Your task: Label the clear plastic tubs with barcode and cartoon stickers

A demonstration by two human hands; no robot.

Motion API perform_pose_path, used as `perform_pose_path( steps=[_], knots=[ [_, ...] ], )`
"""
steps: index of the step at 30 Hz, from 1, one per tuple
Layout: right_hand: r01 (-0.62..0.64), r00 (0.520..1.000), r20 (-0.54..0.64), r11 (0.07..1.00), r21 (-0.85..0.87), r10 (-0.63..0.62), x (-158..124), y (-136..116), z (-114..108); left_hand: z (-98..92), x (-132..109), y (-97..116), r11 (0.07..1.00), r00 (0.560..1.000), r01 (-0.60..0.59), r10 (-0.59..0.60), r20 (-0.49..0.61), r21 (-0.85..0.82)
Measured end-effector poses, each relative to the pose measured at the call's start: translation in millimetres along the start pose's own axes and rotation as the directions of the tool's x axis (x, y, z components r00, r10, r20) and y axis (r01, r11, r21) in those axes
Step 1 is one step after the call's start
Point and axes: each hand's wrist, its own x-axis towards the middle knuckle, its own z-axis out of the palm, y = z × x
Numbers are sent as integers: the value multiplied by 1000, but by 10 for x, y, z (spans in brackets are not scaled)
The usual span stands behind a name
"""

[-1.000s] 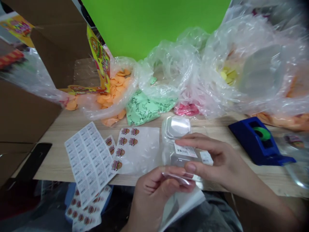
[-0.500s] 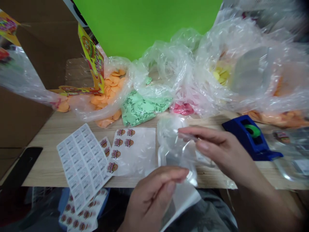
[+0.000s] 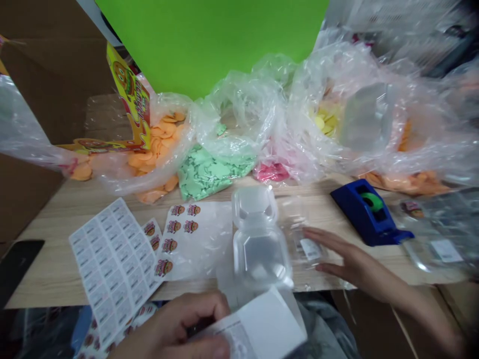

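Fingers of the left hand [image 3: 175, 330] are pinched shut on a white sheet [image 3: 269, 324] just off the table's [image 3: 56, 259] front edge. The right hand [image 3: 350, 264] lies flat and open on a labelled clear pack [image 3: 310, 248] near that edge. Between them the clamshell [image 3: 260, 244] sits open with nothing inside yet, and the bags of coloured chips [image 3: 202, 172] are all bunched along the far edge.

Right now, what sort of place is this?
Probably a small packing bench: bags of coloured discs, sticker sheets, a tape dispenser and a clear box. The left hand holds a paper.
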Motion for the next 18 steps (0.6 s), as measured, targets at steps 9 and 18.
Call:
perform_pose_path(
  steps=[9, 18],
  knots=[
    [44, 820, -542, 964, -262, -184, 153, -484, 15, 144, 178, 204, 982, 995, -63, 48, -86, -179],
    [406, 765, -394, 857, -318, -509, 278, -1563, 130, 296, 103, 249, 948, 932, -252, 291, -216, 192]
  ],
)
